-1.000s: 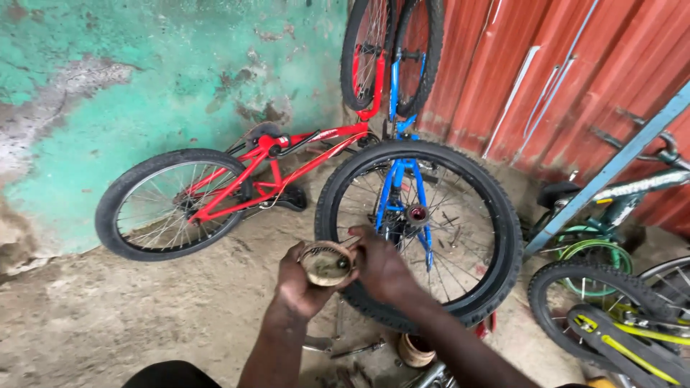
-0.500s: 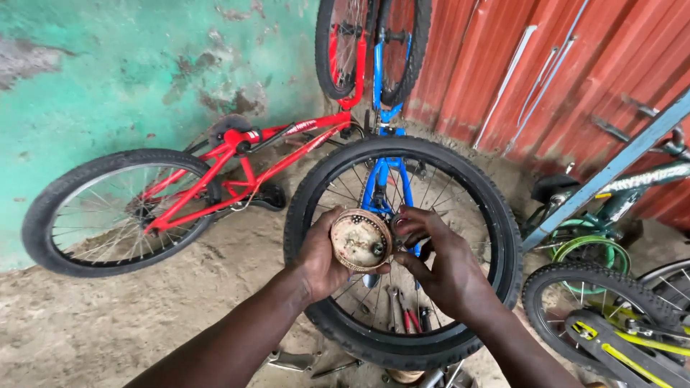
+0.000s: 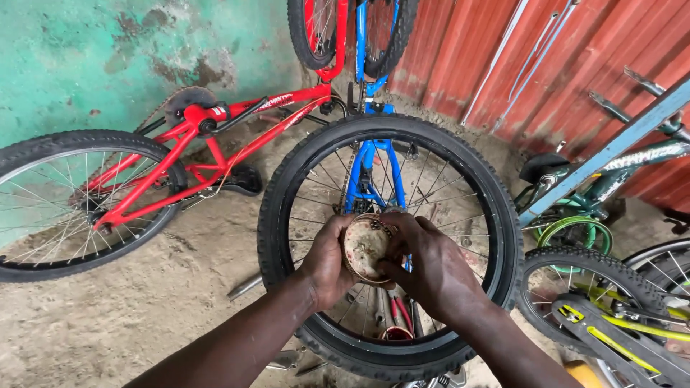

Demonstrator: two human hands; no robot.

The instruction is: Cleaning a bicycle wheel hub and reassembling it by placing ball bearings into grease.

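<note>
My left hand and my right hand both hold a small round dirty tin with a grimy pale lid, in front of the hub of a black-tyred bicycle wheel. The left hand cups the tin from the side. My right-hand fingers wrap over its top edge. The wheel belongs to an upturned blue bicycle, whose fork runs up behind the tin.
A red bicycle lies on the dirt floor at the left, against a green wall. A corrugated red metal wall stands at the right. Green and yellow bicycle parts crowd the right side. Tools lie on the ground behind the wheel.
The view has moved in closer to the wheel. Both hands have closed tighter around the tin, with the right hand now covering more of its rim.
</note>
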